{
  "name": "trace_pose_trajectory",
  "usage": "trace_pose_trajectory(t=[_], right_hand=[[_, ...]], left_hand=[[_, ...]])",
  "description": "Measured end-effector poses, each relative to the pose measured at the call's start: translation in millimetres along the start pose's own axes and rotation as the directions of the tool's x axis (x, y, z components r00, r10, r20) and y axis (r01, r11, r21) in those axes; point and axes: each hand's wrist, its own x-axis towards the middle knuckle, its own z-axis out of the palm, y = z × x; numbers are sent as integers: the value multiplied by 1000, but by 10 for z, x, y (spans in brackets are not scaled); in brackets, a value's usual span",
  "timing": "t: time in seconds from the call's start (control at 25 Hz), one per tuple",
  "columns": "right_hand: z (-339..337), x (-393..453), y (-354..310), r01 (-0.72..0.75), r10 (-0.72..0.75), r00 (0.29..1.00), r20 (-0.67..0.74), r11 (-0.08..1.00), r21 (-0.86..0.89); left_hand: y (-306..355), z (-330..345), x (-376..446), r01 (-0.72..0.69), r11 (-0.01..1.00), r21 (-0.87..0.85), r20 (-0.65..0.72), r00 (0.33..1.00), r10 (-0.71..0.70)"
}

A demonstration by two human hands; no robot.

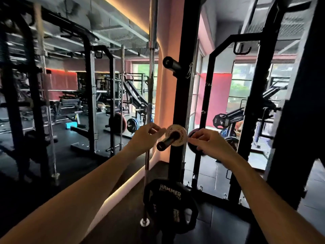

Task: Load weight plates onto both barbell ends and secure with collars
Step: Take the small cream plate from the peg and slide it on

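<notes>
A small white weight plate (pixel 179 132) sits on a black storage peg (pixel 167 140) sticking out from a black rack upright (pixel 182 95). My left hand (pixel 146 136) pinches the plate's left rim. My right hand (pixel 205 140) grips the rim of a small dark plate (pixel 190 146) just right of the upright. A large black Hammer plate (pixel 169 205) hangs on a lower peg. A chrome barbell (pixel 151 81) stands upright to the left of the rack.
An upper peg (pixel 171 63) on the rack holds nothing. Black power racks stand left (pixel 91 95) and right (pixel 249 110). Loaded plates (pixel 121 123) and benches fill the far floor. A lit pink wall column (pixel 162 95) stands behind the barbell.
</notes>
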Motion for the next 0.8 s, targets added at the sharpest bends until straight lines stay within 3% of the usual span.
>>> trace_pose_trajectory(t=[0.12,0.32,0.6,0.8], right_hand=[[237,702,222,22,-18,999,-49,997,79],[485,1470,528,-39,41,997,-64,999,38],[662,2168,1124,-162,154,974,-168,986,-30],[808,2452,1397,-298,292,939,-183,955,-8]], left_hand=[[-373,-11,657,-4,999,51,-17,1000,5],[-846,168,1407,48,999,18,10,999,-49],[-1545,663,2349,83,996,-23,122,989,-80],[-1896,1004,2732,113,994,-12,298,949,-104]])
